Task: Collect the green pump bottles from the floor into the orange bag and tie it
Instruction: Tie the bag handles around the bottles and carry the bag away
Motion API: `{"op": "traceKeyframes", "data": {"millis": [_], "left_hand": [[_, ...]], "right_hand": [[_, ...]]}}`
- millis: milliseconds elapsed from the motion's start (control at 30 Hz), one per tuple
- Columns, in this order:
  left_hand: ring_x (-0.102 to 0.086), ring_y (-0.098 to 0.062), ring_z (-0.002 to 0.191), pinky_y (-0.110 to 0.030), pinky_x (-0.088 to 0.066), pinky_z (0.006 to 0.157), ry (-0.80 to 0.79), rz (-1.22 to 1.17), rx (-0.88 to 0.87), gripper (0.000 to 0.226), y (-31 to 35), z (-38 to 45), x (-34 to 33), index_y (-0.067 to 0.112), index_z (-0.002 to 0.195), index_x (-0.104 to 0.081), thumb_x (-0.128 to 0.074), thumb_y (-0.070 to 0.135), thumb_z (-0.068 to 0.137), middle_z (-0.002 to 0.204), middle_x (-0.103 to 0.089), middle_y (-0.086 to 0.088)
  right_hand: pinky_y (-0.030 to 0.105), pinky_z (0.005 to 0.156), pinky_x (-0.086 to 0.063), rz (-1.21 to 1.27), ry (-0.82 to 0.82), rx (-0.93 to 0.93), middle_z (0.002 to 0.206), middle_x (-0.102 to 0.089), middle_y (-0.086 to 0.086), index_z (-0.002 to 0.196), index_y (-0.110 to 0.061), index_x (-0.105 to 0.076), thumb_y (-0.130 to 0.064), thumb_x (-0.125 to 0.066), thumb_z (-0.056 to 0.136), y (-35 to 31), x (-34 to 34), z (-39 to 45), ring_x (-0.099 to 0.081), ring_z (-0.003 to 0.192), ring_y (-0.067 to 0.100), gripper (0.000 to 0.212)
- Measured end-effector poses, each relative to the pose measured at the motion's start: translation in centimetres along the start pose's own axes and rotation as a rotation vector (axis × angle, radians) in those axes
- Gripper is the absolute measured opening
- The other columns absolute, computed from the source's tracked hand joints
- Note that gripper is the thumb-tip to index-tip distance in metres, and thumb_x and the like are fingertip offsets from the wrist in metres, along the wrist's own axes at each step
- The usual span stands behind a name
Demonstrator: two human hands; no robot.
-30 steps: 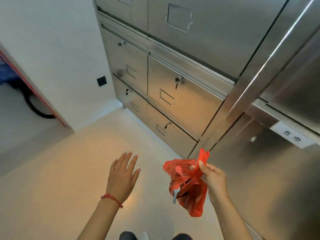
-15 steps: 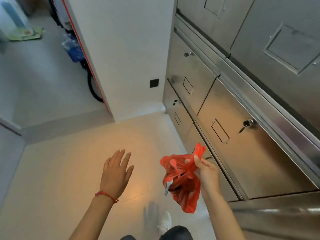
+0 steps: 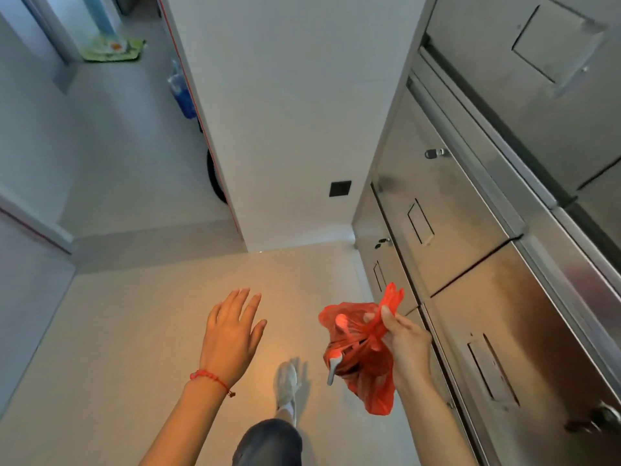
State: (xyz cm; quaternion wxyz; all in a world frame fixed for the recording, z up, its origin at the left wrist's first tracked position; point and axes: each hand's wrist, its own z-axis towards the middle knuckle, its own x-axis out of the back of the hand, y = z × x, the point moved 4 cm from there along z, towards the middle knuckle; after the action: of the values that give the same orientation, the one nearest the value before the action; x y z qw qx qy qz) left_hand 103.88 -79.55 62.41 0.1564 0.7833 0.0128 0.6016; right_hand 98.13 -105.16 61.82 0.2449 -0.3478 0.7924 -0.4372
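The orange bag hangs in the air at the lower middle right, its gathered neck pinched in my right hand. It bulges with dark shapes inside, and a pale pump nozzle pokes out of its left side. My left hand is held out flat over the floor to the left of the bag, fingers apart, holding nothing. A red string bracelet sits on that wrist. No green pump bottle is visible on the floor.
Steel cabinet drawers with locks line the right side. A white wall ends ahead, with a doorway and corridor to its left. My white shoe and knee are below on the beige floor.
The view has swung left, bringing the doorway and corridor into sight. My foot has stepped forward. Both hands keep about the same pose, the right still holding the bag.
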Motion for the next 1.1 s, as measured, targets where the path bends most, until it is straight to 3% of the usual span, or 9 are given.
{"op": "traceKeyframes", "data": {"millis": [200,367,567,767,900,1100], "left_hand": [[-0.059,-0.039,0.106,-0.052,-0.049,0.083,-0.043,0.004,-0.009,0.074,-1.8,10.8,1.8,0.003,0.113,-0.06,-0.004,0.047,0.094,0.114,-0.064,-0.022],[-0.058,-0.04,0.108,-0.054,-0.048,0.085,-0.045,0.009,-0.026,0.075,-2.5,18.5,3.6,0.002,0.114,-0.059,-0.003,0.048,0.093,0.117,-0.062,-0.022],[-0.054,-0.041,0.112,-0.056,-0.045,0.089,-0.051,-0.004,-0.015,0.076,-3.0,26.2,3.9,0.002,0.117,-0.058,-0.003,0.05,0.092,0.121,-0.059,-0.024],[-0.054,-0.041,0.114,-0.055,-0.044,0.09,-0.095,0.022,0.002,0.073,-3.2,32.9,2.3,0.004,0.118,-0.057,-0.005,0.048,0.093,0.122,-0.059,-0.023],[-0.053,-0.041,0.114,-0.056,-0.044,0.089,-0.107,0.035,-0.022,0.072,-3.6,37.3,0.8,0.003,0.117,-0.058,-0.007,0.047,0.093,0.122,-0.059,-0.022],[-0.054,-0.041,0.113,-0.056,-0.045,0.088,-0.106,0.019,-0.094,0.063,-5.7,44.6,-4.5,0.003,0.117,-0.057,-0.015,0.045,0.094,0.122,-0.059,-0.023]], "right_hand": [[0.046,0.085,-0.049,-0.037,0.018,-0.008,0.079,-0.073,0.017,0.065,-0.009,-0.074,-0.013,-0.064,0.082,-2.6,-5.8,7.6,-0.064,0.08,0.03,0.021],[0.025,0.066,-0.048,-0.073,0.013,0.007,0.069,-0.075,0.001,0.069,-0.011,-0.074,-0.017,-0.063,0.084,-4.3,-9.7,13.0,-0.067,0.077,0.02,0.019],[0.027,0.07,-0.046,-0.08,0.029,-0.006,0.072,-0.075,0.003,0.066,-0.017,-0.075,-0.02,-0.064,0.083,-5.1,-13.9,20.6,-0.068,0.08,0.02,0.021],[0.033,0.08,-0.049,-0.068,0.034,-0.077,0.072,-0.075,0.003,0.068,-0.015,-0.075,-0.017,-0.064,0.083,-3.4,-17.5,28.4,-0.069,0.083,0.022,0.019],[0.024,0.07,-0.047,-0.063,0.08,-0.126,0.068,-0.075,-0.001,0.079,-0.01,-0.073,-0.015,-0.064,0.083,-1.4,-18.6,32.9,-0.07,0.073,0.009,0.011],[0.009,0.058,-0.047,-0.052,0.152,-0.097,0.064,-0.073,-0.005,0.074,-0.012,-0.072,-0.013,-0.064,0.082,3.9,-19.9,40.0,-0.068,0.066,0.004,0.012]]}}
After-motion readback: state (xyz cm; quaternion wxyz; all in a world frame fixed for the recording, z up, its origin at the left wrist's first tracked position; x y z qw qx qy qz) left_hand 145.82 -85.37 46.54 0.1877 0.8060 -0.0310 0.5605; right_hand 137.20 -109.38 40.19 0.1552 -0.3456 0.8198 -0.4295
